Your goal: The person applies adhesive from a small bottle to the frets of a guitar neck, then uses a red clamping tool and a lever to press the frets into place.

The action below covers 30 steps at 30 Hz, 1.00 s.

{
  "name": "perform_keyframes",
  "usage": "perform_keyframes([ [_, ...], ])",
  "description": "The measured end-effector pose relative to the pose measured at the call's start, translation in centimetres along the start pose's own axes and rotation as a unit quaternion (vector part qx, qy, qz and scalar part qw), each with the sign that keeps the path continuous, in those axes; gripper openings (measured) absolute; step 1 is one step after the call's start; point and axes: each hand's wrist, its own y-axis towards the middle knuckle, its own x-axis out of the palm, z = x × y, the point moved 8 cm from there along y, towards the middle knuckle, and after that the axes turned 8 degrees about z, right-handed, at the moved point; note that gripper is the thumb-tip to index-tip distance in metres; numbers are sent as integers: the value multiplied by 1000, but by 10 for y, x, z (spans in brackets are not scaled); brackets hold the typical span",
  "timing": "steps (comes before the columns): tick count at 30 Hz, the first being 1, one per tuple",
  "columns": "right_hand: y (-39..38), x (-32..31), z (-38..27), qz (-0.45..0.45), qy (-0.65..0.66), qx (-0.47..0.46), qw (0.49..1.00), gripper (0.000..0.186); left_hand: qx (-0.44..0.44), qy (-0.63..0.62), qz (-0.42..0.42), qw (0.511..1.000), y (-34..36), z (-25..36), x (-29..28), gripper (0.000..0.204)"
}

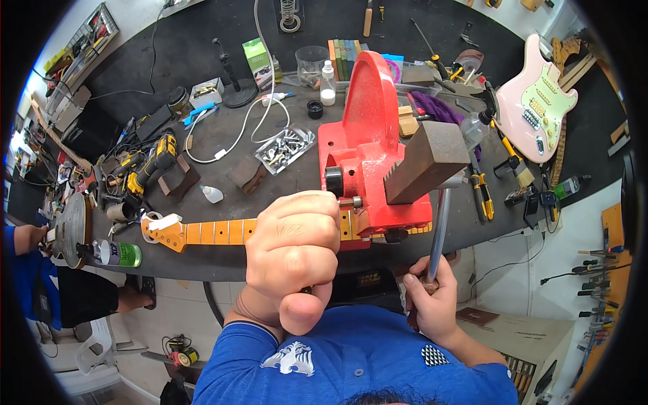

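A red arbor press point(370, 128) stands on the bench in front of me, its dark toothed steel ram point(426, 162) rising towards me. A guitar neck point(216, 232) with a maple-coloured fretboard lies crosswise and passes under the press. My left hand point(293, 250) is a closed fist in front of the press, over the neck. A small dark bit shows between thumb and fingers, but what it grips is hidden. Lower right, my right hand point(435, 297) is closed around the brown end of the press's shiny metal lever point(440, 233).
A tray of small metal parts point(287, 148), a yellow cordless drill point(155, 162) and a white bottle point(327, 84) stand beyond the neck. Pliers point(482, 196) and a pink guitar body point(533, 101) are at right. At far left, another person's hand point(28, 239) is beside a round-edged body point(69, 229).
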Motion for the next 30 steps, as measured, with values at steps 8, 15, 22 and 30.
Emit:
perform_keyframes([
  [8, -3, -1, 2, 8, -2, 12, 1000, 18, -23, 50, -79, 995, 0, 0, -5, 59],
  [15, 4, -3, 4, 27, -88, -74, 993, 22, -30, 251, -76, 964, 27, 2, -19, 25],
  [22, -8, -10, 8, 121, -35, -69, 990, 28, -47, 277, -162, 946, 45, 4, -7, 29],
  [30, -10, 0, -15, 64, -137, -193, 970, 23, -441, 268, -149, 843, 0, -118, -53, 52],
])
